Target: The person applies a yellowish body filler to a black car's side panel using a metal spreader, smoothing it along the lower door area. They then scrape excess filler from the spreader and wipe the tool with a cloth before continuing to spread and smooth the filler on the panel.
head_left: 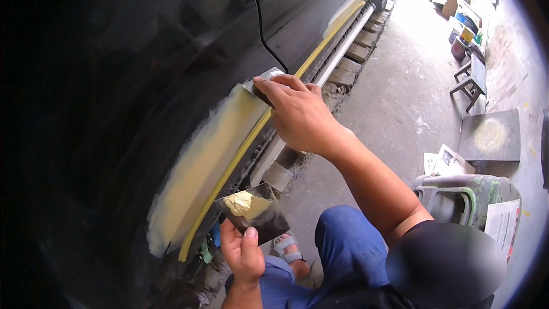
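Observation:
My right hand grips a flat putty spreader and presses it to the dark car's side. It sits at the upper end of a long patch of yellowish putty, close to the door gap. Yellow masking tape runs along the patch's lower edge. Lower down, my left hand pinches a thin dark square plate, thumb on top. A lump of pale yellow putty lies on the plate's upper corner. My right fingers partly cover the spreader.
A light sill strip and a row of blocks run along the car's base. To the right stand a small stool, a grey board and a worn greenish stool. Clutter lines the wall.

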`<action>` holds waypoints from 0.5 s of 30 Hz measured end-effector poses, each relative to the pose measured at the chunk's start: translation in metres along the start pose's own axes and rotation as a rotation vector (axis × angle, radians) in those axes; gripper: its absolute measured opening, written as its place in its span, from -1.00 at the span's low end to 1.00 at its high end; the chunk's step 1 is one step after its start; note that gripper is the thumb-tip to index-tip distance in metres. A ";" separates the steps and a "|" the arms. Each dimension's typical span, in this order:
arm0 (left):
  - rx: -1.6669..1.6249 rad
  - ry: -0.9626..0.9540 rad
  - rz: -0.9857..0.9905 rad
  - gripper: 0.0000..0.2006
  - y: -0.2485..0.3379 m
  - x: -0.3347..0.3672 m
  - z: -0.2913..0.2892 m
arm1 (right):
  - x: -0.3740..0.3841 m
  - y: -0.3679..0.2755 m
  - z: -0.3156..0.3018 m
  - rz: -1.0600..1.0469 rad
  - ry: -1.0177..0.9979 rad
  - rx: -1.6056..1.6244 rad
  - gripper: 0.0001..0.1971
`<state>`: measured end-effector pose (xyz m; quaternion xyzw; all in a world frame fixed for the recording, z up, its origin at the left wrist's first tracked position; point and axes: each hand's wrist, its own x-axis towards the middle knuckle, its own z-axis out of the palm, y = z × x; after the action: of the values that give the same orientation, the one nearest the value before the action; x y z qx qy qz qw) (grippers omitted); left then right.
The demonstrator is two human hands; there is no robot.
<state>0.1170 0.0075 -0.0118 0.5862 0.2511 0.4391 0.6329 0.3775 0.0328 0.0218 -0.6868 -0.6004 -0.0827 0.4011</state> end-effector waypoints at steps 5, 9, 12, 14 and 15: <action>0.016 0.008 -0.026 -0.54 0.002 0.001 -0.001 | -0.013 -0.005 0.015 -0.001 -0.004 -0.047 -0.41; 0.026 0.019 -0.035 -0.54 -0.002 0.004 -0.004 | -0.022 0.000 0.007 0.035 -0.053 -0.010 -0.39; 0.016 0.016 -0.023 -0.54 -0.002 0.004 -0.003 | -0.006 0.006 -0.007 0.049 0.002 0.016 -0.38; 0.006 0.014 -0.017 -0.54 -0.003 0.005 -0.003 | 0.006 0.011 -0.007 0.080 -0.033 0.037 -0.40; 0.006 0.015 -0.012 -0.54 -0.004 0.005 -0.004 | 0.006 0.010 -0.005 0.090 -0.041 0.034 -0.41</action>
<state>0.1168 0.0141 -0.0153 0.5832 0.2606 0.4390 0.6319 0.3900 0.0347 0.0240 -0.7078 -0.5782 -0.0403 0.4038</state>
